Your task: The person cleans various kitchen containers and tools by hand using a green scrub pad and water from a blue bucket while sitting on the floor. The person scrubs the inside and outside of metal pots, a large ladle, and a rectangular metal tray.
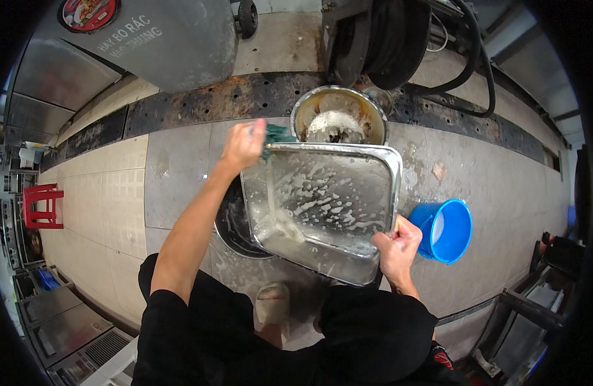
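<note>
A rectangular stainless steel pan tilts in front of me, its inside streaked with soapy foam and liquid. My left hand is at its far left corner, closed around a green scouring pad that touches the rim. My right hand grips the pan's near right rim, thumb on the inside. Beneath the pan shows part of a dark round basin; the rest is hidden. Just beyond the far rim stands a round metal pot with foam and brown residue inside.
A blue bucket stands at the right on the wet tiled floor. Behind lie a dark perforated drain cover, a grey wheeled bin bearing writing, and a black hose reel. A red plastic stool is far left.
</note>
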Motion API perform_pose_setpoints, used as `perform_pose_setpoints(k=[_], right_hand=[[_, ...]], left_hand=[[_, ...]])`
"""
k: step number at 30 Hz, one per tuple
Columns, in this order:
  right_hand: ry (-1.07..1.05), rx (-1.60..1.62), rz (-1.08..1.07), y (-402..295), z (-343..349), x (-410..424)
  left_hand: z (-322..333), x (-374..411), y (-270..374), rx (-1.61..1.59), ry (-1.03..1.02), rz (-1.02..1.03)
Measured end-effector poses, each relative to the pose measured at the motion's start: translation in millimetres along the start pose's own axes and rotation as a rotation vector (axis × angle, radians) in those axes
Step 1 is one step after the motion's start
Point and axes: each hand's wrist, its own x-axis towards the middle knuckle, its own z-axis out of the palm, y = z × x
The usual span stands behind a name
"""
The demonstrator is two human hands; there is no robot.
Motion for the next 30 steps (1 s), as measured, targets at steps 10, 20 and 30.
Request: perform_pose_setpoints(k=[10,20,30], right_hand=[[0.001,-0.047,-0.034,-9,7,8],[0.029,-0.009,-0.006,-20,-3,-1],[0.046,0.032,-0.032,19,15,2]], left_hand=[[20,42,109,-0.153,-0.071,0.093],[-1,9,-4,-0.098,-0.116,-0.281],[32,47,126,-0.182,-0.106,0.101]])
